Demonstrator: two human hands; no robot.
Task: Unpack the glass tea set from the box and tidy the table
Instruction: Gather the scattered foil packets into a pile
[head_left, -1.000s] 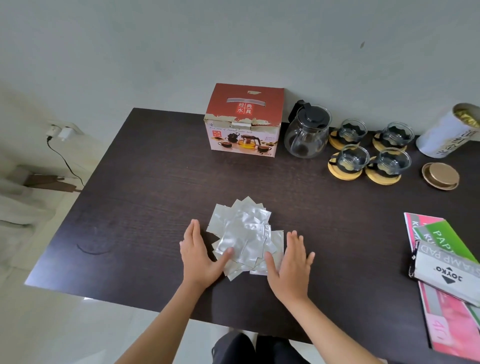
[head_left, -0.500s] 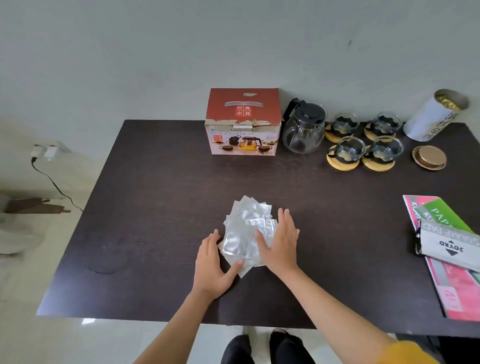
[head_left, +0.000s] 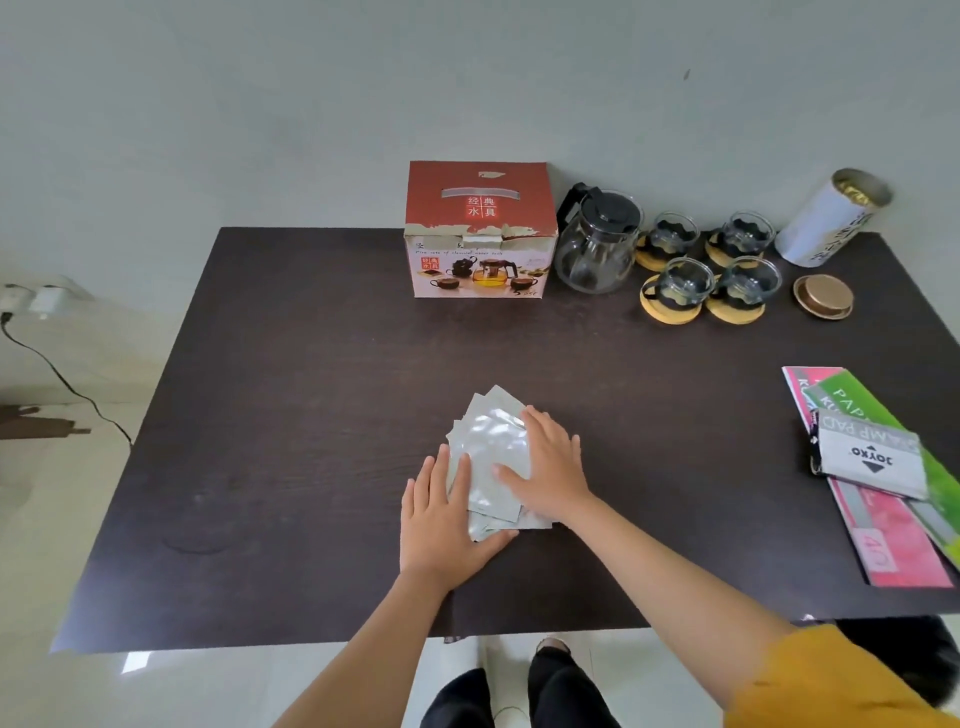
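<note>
I see a dark counter (head_left: 322, 415) against a pale wall. My left hand (head_left: 441, 514) and right hand (head_left: 545, 467) lie flat with straight fingers on the silver sachets (head_left: 491, 441), partly hiding the pile; it stretches near to far. The box (head_left: 480, 228) stands far, beside the teapot (head_left: 597, 244).

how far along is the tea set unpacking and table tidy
Unpacking looks done: the glass teapot and four glass cups on wooden coasters stand beside the closed box. In hand: the left hand and right hand press flat on the silver packets, squaring the stack. Still loose: the gold lid, open tin and paper pads.
</note>
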